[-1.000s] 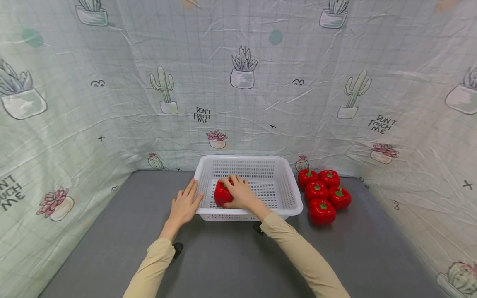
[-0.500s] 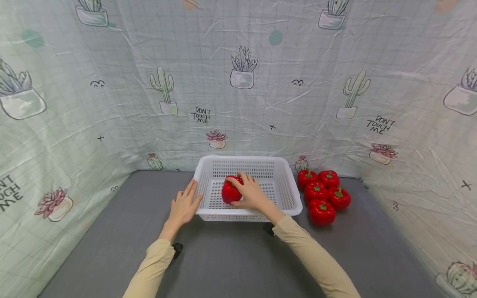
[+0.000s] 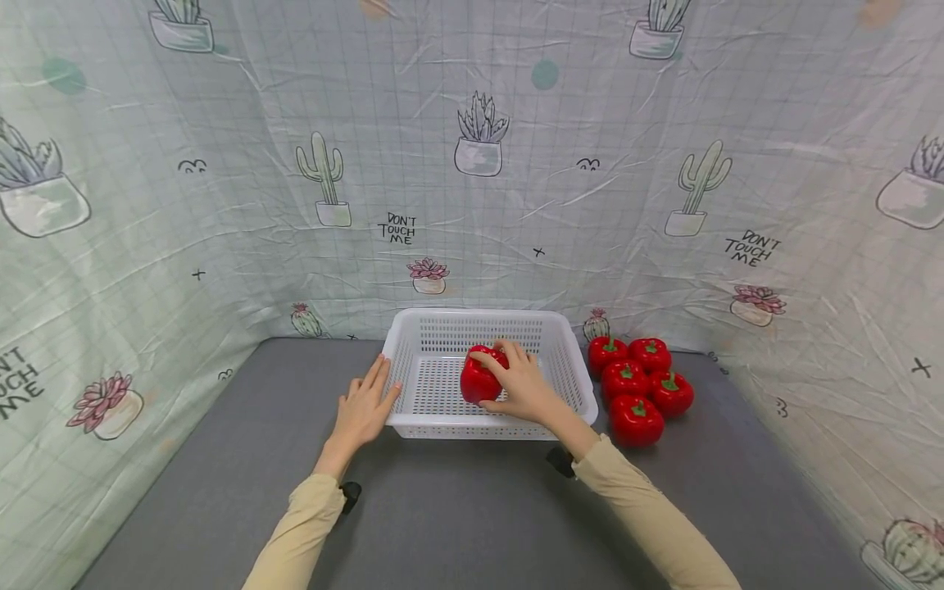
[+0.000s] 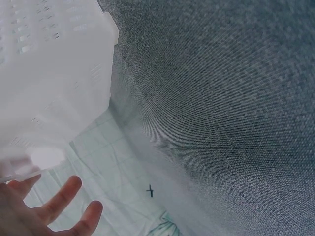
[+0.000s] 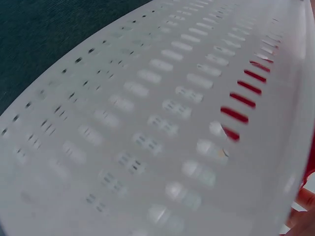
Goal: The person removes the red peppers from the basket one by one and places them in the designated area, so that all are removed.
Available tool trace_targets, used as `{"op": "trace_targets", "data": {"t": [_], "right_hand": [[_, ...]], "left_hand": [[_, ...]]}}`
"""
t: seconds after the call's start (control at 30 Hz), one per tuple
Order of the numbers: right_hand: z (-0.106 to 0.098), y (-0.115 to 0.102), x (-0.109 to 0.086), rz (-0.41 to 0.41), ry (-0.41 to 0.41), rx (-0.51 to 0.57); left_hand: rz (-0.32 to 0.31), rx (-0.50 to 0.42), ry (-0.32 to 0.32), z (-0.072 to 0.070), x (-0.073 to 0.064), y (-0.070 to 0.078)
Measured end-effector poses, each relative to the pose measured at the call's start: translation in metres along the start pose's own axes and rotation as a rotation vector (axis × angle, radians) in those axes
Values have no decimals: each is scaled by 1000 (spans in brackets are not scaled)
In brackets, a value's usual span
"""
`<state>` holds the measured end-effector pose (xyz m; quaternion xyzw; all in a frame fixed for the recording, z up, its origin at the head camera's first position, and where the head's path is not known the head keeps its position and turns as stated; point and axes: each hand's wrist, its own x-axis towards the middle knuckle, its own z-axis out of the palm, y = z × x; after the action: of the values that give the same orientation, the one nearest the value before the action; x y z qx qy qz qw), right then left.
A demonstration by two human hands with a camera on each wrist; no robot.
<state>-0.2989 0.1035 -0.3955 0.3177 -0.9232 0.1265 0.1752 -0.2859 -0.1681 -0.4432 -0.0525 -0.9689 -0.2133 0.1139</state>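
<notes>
A white slotted plastic basket (image 3: 426, 429) stands on the grey table. Inside it, near the middle, my right hand (image 3: 527, 392) grips a red bell pepper (image 3: 478, 383) from its right side, thumb in front and fingers over the top. Red shows through the slots of the basket's wall (image 5: 123, 162) in the right wrist view, with a bit of the right hand at the edge. My left hand (image 3: 363, 408) rests with straight fingers on the basket's left rim. In the left wrist view, fingers (image 4: 64, 194) of that hand reach past the rim.
Several more red bell peppers (image 3: 637, 420) with green stems sit in a cluster on the table just right of the basket. A wrinkled sheet (image 3: 546, 172) printed with cacti hangs behind and along both sides of the grey table (image 3: 442, 516).
My right hand has carried the red bell pepper rightward inside the basket, from the left part to about the middle. The left hand has stayed on the rim.
</notes>
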Motion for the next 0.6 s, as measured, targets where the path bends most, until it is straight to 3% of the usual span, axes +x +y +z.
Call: {"op": "trace_targets", "data": {"t": [0.6], "right_hand": [[-24, 17, -39, -49, 122, -88]], "left_hand": [[4, 4, 6, 1, 0, -2]]}}
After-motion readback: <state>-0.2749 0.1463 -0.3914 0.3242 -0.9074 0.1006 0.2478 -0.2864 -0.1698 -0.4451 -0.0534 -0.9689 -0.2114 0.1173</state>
